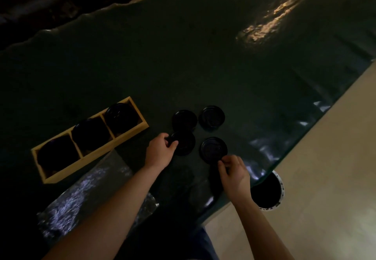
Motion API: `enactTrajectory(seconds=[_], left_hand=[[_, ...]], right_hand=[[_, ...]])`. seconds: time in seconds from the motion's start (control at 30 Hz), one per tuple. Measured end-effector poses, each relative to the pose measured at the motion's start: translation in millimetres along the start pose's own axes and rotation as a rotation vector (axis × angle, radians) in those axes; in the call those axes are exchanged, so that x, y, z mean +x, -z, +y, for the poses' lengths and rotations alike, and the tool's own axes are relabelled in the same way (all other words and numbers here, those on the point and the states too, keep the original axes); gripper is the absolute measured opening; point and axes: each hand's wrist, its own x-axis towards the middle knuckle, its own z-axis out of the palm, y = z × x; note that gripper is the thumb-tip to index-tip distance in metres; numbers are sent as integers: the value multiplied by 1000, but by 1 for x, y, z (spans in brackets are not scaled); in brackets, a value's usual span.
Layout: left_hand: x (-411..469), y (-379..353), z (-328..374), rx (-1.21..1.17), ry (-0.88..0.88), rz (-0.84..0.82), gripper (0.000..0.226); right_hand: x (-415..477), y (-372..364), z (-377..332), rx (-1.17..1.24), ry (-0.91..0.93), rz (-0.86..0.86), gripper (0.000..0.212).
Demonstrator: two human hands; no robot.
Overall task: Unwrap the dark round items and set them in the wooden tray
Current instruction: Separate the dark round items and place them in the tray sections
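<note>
A wooden tray (130,135) with three compartments lies on the dark table at the left, each compartment holding a dark round item (120,115). Several more dark round discs sit to its right. My left hand (160,150) pinches the left edge of one disc (184,142). My right hand (234,170) grips the near edge of another disc (213,148). Two further discs (184,118) (211,117) lie just beyond them, untouched.
Crinkled clear plastic wrap (81,194) lies near the table's front edge, below the tray. A dark round bin with a white rim (279,190) stands on the pale floor (325,178) beside the table's right edge. Dim light; a bright reflection (270,15) glints far right.
</note>
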Motion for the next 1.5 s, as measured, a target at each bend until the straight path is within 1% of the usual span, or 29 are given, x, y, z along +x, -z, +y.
enactTrajectory(seconds=[0.1,0.17,0.23,0.3,0.4,0.47,0.5,0.6,0.7,0.83,0.93,1.03,1.17,1.3,1.4,1.5], left_hand=[[11,-8,6,54,37,-8,47],[14,-13,9,84,52,-19,36],[16,-17,10,106,68,-31,28],[16,-20,10,120,86,-43,23],[13,-19,9,104,101,-64,11],[11,-18,4,78,103,-67,8],[9,-16,2,62,104,-67,8],[8,-10,-5,-14,96,-64,7],[8,-4,-8,-86,97,-64,12],[12,4,-5,-196,80,-48,16],[20,7,2,-272,96,-32,28],[30,7,11,-323,129,-31,31],[46,5,25,-296,139,-31,42],[57,1,37,-215,135,-70,59],[59,-2,38,-158,140,-78,59],[60,-2,33,-211,185,-130,50]], right_hand=[[14,-1,-1,-39,31,-7,32],[25,-2,-1,-65,19,-35,47],[33,-2,1,-78,0,-59,56],[41,-4,4,-96,-4,-87,54],[48,-10,8,-105,-3,-131,33],[53,-14,13,-81,-28,-152,19],[55,-15,14,-70,-37,-158,16],[64,-14,13,10,-60,-103,6],[88,-12,-1,101,-98,-24,11],[132,-13,-25,96,-52,64,15],[158,-18,-37,77,-52,13,19],[169,-24,-41,70,-38,-22,23],[168,-33,-38,41,-29,-42,24],[167,-36,-29,94,-59,-37,22],[164,-36,-25,139,-106,-66,21],[161,-39,-23,207,-141,-79,30]])
